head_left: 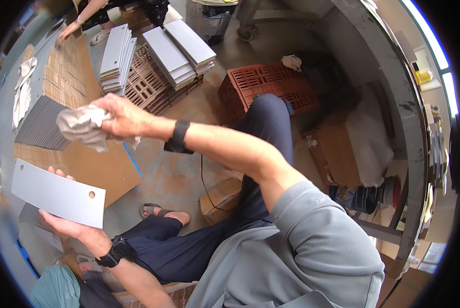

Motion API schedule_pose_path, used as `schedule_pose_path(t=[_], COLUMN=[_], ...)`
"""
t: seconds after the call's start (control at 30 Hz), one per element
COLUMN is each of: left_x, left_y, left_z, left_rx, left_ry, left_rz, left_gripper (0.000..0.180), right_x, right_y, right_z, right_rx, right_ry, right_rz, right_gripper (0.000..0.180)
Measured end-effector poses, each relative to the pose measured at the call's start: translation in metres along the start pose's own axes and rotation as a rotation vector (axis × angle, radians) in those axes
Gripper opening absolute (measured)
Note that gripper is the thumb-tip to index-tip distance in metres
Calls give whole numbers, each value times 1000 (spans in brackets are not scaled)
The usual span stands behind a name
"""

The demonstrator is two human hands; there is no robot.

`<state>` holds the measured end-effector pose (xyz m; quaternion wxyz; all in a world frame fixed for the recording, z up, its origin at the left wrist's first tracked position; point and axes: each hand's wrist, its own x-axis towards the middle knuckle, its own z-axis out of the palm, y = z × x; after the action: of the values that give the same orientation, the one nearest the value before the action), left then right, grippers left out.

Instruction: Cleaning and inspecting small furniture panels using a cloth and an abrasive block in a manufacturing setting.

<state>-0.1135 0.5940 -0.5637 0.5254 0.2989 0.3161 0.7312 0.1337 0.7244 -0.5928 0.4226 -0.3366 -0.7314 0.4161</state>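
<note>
My left hand point(71, 226) holds a flat grey rectangular plate point(58, 194) with a small hole near each end, tilted and gripped from below along its lower edge. My right hand point(122, 117) is raised above and right of the plate, closed around a crumpled pale cloth point(83, 127). The cloth hangs apart from the plate, not touching it. Both wrists wear a dark band.
Stacks of grey plates point(178, 49) rest on brown lattice crates point(148, 84). A row of grey plates point(40, 123) lies on cardboard point(104, 169) at left. A red plastic crate point(268, 84) stands beyond my knee. Another person's hand point(68, 32) reaches in at top left.
</note>
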Motion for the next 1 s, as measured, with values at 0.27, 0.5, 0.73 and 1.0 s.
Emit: schedule_pose_path(t=[0.27,0.5,0.73,1.0], left_x=[-13,-40,-57,-54], left_y=[-26,-88,-130,-147], left_z=[52,121,150,158], left_rx=[-108,62,39,84], left_ry=[-193,-58,-65,-101], left_rz=[-139,-278,-411,-422], left_gripper=[62,69,65,64], right_x=[-58,-171,-280,-368], right_y=[-14,104,158,132], right_z=[-276,-370,-395,-382], right_rx=[326,368,-226,-750], right_ry=[256,747,550,141], right_rz=[256,531,753,1173], right_gripper=[42,40,63,72])
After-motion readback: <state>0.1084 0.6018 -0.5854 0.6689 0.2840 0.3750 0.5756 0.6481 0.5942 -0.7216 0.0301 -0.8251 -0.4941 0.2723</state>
